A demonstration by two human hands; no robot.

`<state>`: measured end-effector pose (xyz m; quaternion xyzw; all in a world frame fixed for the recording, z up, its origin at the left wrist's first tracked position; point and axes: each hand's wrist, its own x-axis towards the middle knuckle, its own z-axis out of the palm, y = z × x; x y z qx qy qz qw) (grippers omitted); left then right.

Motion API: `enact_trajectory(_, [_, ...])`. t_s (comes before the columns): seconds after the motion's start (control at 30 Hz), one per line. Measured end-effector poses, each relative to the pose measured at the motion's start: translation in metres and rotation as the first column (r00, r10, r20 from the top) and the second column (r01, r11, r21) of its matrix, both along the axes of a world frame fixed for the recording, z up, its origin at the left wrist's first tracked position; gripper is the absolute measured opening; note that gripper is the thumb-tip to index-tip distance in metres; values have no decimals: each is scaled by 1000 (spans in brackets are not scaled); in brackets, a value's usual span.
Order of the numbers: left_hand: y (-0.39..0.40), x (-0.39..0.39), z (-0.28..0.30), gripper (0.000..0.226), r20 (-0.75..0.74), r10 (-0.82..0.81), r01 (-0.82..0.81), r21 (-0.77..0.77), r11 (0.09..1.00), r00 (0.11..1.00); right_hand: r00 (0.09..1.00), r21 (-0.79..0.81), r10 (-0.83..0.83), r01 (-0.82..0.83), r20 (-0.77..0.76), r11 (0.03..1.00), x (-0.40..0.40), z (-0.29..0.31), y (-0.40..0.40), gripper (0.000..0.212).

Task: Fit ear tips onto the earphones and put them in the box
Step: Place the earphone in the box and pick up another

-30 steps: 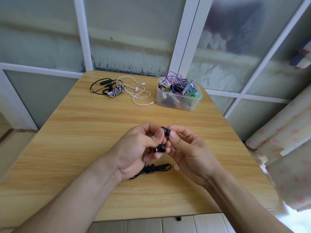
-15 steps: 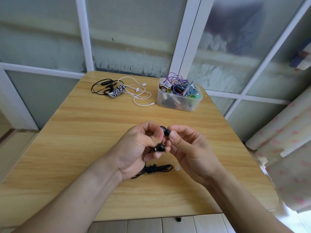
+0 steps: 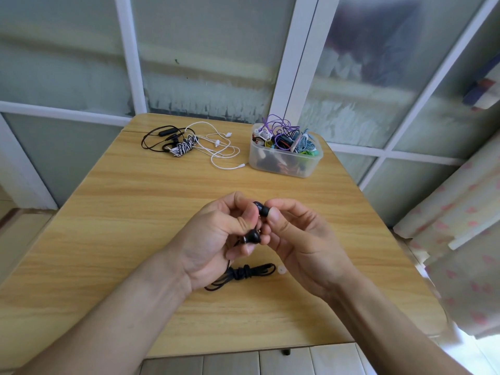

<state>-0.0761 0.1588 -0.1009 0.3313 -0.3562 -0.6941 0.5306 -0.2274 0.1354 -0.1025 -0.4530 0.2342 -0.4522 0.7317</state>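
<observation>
A: What are the hands doing?

B: Both hands are up over the wooden surface, close together. The left hand curls its fingers around a black earbud. You can see that bud poking out near the bottom fingers.

A: And the other hand?

B: The right hand pinches a second black earbud with its thumb and first finger. The left hand's fingertips touch that bud too.

A: Where is the wire?

B: The black cable hangs down from the left hand. It lies in a tied bunch on the surface, right under the hands.

A: Is there a tip lying around?

B: Yes, a small clear ear tip sits on the surface, just beside the end of the cable.

A: Where is the box?

B: The clear plastic box is at the far right side, full of bright wires. White earphones lie to its left, then a striped bundle and black neck earphones.
</observation>
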Motion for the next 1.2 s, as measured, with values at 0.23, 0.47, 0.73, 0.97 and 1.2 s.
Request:
enact_trajectory(0.23, [4,-1,4,19,-30,-16,16,8,1000,999,996,-119,-19,9,-83,993,-4,-2,-4,12])
enact_trajectory(0.47, [2,-2,3,21,-49,-51,53,48,997,998,932,-623,-304,119,-198,773,-12,7,-11,12])
enact_trajectory(0.73, [4,-2,4,22,-107,-55,69,126,990,993,776,-979,-615,-16,-139,201,-18,14,-19,21])
enact_trajectory(0.97, [3,-1,9,13,99,94,-95,4,996,991,856,-642,-443,185,-267,744,-5,10,-3,14])
enact_trajectory(1.2, [4,-4,8,18,78,230,-224,-79,971,970,928,-324,-286,202,-238,924,-5,16,4,23])
